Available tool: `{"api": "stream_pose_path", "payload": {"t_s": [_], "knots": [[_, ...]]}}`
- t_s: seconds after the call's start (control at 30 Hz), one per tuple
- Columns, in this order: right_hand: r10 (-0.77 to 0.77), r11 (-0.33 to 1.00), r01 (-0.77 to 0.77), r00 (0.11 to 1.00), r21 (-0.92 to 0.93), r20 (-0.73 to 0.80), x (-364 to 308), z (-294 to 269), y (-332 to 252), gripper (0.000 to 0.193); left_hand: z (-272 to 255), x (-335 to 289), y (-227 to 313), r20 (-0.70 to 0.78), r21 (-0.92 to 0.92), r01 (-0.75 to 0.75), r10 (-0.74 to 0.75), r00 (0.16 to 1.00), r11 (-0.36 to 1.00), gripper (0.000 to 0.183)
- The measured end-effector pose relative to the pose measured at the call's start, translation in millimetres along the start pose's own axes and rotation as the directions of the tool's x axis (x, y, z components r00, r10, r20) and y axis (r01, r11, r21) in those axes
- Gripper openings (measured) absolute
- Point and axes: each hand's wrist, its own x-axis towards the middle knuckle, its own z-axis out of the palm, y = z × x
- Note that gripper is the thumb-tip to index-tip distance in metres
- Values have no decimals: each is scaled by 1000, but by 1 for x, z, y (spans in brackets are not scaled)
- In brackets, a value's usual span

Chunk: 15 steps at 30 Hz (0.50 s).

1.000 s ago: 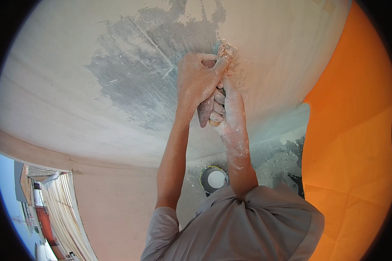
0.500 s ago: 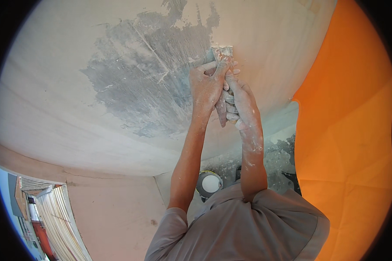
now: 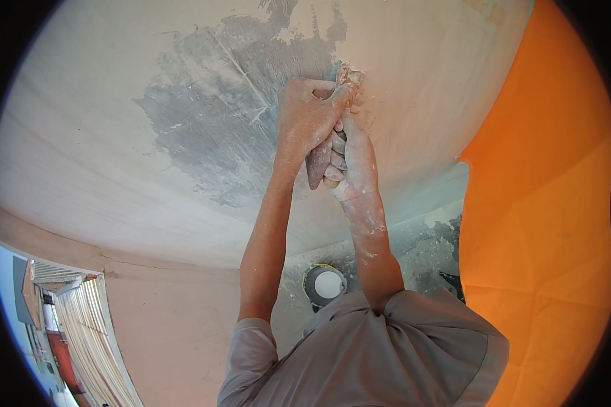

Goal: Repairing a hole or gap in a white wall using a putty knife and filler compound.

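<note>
Both my hands are raised together against the pale plastered wall (image 3: pixel 421 81), at the right edge of a grey bare patch (image 3: pixel 210 115). My left hand (image 3: pixel 304 119) is closed round a flat scraper (image 3: pixel 317 166), whose brownish tapered end juts out below the palm. My right hand (image 3: pixel 361 156), white with dust, wraps its fingers round a putty knife; its yellowish handle end (image 3: pixel 330 183) shows under the fist. Above the fingers, the smeared blade end (image 3: pixel 351 74) is at the wall. Where the two tools overlap is hidden by my fingers.
A round bucket (image 3: pixel 328 284) with white contents stands on the spattered floor (image 3: pixel 421 251) below my arms. Orange sheeting (image 3: pixel 536 203) hangs along the right. At lower left, a pinkish wall (image 3: pixel 176 319) meets an opening with corrugated sheets (image 3: pixel 95 332) outside.
My hands and the tools have shifted left and turned, so the blade end now shows narrower and more slanted. The tapered scraper end has swung left. Both forearms have moved left.
</note>
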Motion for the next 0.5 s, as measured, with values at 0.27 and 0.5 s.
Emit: {"api": "stream_pose_path", "payload": {"t_s": [0.27,0.5], "knots": [[-72,973,107,983,-205,167,1,-31,-27,36,35,-6,-12,-27,-408,61,-78,997,911,27],[-114,931,160,981,-327,156,8,-38,-31,39,48,-9,-16,-58,-640,14,-66,996,768,29]]}}
